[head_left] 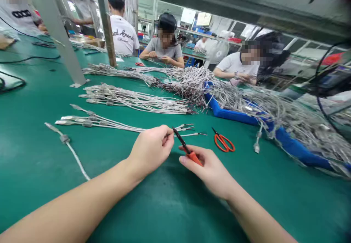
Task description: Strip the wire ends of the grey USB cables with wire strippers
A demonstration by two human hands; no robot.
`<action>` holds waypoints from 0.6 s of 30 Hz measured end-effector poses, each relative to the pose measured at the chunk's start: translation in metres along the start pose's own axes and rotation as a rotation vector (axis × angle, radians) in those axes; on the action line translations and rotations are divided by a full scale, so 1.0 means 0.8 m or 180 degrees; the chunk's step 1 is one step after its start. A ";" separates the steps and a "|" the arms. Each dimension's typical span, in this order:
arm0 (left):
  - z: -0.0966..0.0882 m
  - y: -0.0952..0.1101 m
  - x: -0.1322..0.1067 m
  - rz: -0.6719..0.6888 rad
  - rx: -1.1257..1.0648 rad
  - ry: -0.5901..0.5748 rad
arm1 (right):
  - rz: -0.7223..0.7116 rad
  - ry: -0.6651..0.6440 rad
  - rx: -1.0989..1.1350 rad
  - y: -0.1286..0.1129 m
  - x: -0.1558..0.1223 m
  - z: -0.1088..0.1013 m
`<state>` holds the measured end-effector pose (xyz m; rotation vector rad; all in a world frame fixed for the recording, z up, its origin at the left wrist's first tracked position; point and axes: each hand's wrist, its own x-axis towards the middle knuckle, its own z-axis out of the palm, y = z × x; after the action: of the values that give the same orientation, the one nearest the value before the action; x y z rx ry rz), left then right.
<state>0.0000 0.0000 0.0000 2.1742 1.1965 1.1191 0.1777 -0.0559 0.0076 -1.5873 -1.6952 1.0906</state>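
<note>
Orange-handled snips (194, 158) in the clenched right hand (207, 171), left hand (150, 150) pinching cable ends (186, 128), blue tray rim (236, 118) beyond

The left forearm (68, 202) and right forearm (260, 217) are recorded as bare up to the frame edge: smooth, slender, tapering toward the wrists. The left hand (150, 151) and right hand (208, 170) are likewise uncovered, with slim fingers (189, 159) and nails trimmed short. No markings are observed on the skin — the forearms are stretched by the wide lens toward the lower edge.
</note>
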 end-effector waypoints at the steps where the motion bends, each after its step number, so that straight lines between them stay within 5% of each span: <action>1: 0.000 0.000 0.000 -0.0007 0.0006 -0.0001 | 0.0008 -0.0008 -0.0017 0.000 -0.001 -0.001; 9: 0.002 0.004 0.003 -0.0208 -0.0232 -0.0016 | 0.0000 0.0047 -0.0144 0.003 -0.002 -0.001; 18: -0.005 0.010 0.007 -0.0955 -0.1209 -0.0182 | 0.0002 0.0140 -0.0214 0.001 -0.001 0.002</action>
<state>0.0027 0.0003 0.0105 1.6700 1.1319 1.0474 0.1771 -0.0569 0.0064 -1.6414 -1.7187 1.0015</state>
